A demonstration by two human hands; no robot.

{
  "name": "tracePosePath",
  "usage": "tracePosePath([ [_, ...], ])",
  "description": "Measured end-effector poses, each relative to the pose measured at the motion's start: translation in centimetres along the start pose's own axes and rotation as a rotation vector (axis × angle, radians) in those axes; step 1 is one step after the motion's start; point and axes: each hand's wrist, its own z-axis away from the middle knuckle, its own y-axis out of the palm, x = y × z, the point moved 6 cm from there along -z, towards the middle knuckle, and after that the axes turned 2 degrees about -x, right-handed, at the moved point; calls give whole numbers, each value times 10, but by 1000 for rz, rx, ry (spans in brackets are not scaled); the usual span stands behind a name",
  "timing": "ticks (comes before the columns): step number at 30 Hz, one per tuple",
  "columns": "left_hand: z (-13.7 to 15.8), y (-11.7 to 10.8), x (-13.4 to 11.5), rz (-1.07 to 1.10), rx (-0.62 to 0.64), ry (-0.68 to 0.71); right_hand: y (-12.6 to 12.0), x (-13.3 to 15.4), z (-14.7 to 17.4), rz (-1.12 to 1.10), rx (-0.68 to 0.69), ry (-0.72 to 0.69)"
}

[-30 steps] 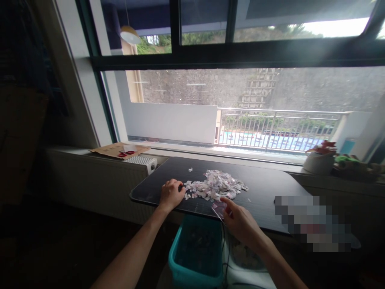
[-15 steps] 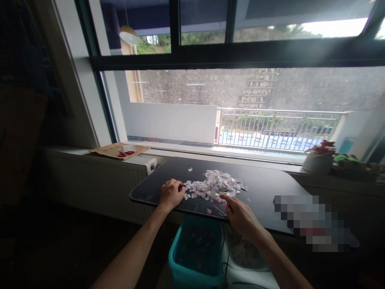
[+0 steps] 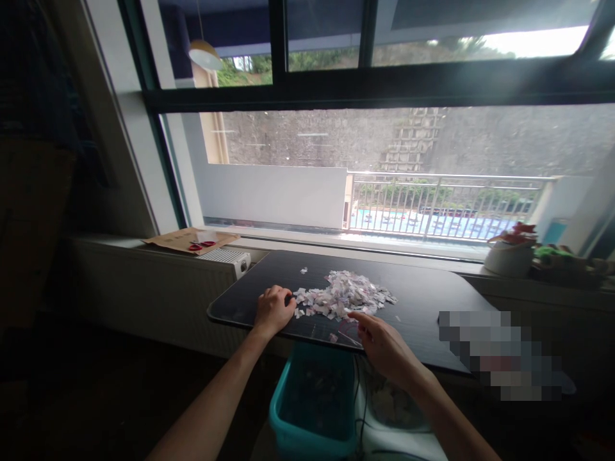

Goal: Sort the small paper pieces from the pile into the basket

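Observation:
A loose heap of small pale paper scraps [image 3: 355, 291] lies on the dark tabletop [image 3: 418, 285]. My left hand [image 3: 275, 310] rests at the heap's left edge with its fingers curled; a dark patch shows between thumb and fingers, and I cannot make out what it is. From the right, my right hand [image 3: 384, 339] reaches in with its index finger stretched out at the heap's near edge. Its other fingers are bent and partly hidden. Just left of that hand, a pinkish scrap [image 3: 333, 337] and a thin pale strip [image 3: 350, 337] lie near the table's front edge.
Below the table's front edge stand a teal bin [image 3: 283, 410] and a white bin [image 3: 384, 442], with dark cables between them. Red-handled scissors [image 3: 202, 245] lie on brown paper [image 3: 168, 240] on the sill. A potted plant [image 3: 507, 256] stands at right, near a blurred-out area.
My right index finger has shifted slightly left along the heap's near edge. The left hand has stayed in place.

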Motion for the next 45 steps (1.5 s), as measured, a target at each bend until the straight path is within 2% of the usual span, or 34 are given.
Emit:
tracePosePath([
  [11, 0, -1, 0, 3, -4, 5, 7, 7, -5, -77, 90, 13],
  [18, 0, -1, 0, 8, 2, 1, 7, 14, -2, -62, 76, -38],
  [24, 0, -1, 0, -4, 13, -4, 4, 16, 1, -33, 66, -25],
  [27, 0, -1, 0, -3, 10, -6, -3, 11, 5, -44, 72, -27],
  [31, 0, 0, 0, 6, -1, 1, -24, -11, 16, 32, -22, 34],
  [33, 0, 0, 0, 7, 1, -4, -29, -19, 22, 77, -24, 49],
  [41, -1, 0, 1, 6, 5, -2, -14, -9, 19, 4, 34, 17],
  [45, 0, 0, 1, 9, -4, 3, -22, -15, 16, 47, -27, 25],
])
